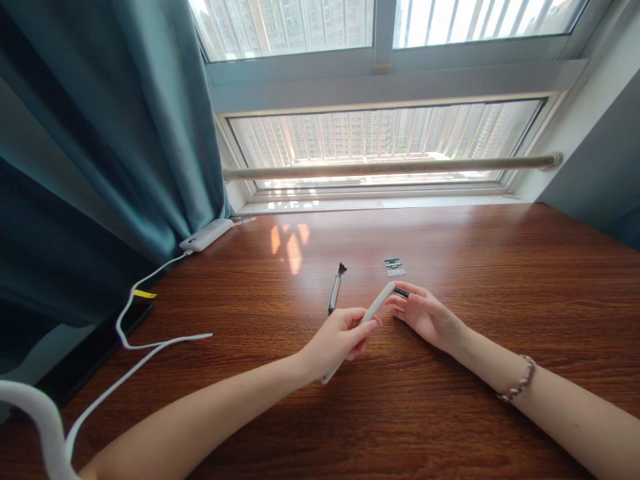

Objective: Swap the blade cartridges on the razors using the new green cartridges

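Note:
My left hand (347, 333) is closed around a long, slim white handle (379, 301), held at a slant above the table. Its upper end points toward my right hand (424, 313), and its lower end sticks out below my left palm. Between the fingertips of my right hand is a small black piece with light marks (401, 292), right beside the handle's upper end; whether the two are joined I cannot tell. Just beyond, a black-and-silver tool with a dark, forked-looking tip (336, 288) lies on the wood. A small clear plastic pack with dark strips (394, 266) lies farther right.
The brown wooden table (490, 267) reaches to the window. At the far left lies a white box-shaped device (207, 235) with a white cable (145, 345) and a yellow tag (145, 294). A blue curtain (145, 120) hangs on the left, and a rail (390, 168) crosses the window.

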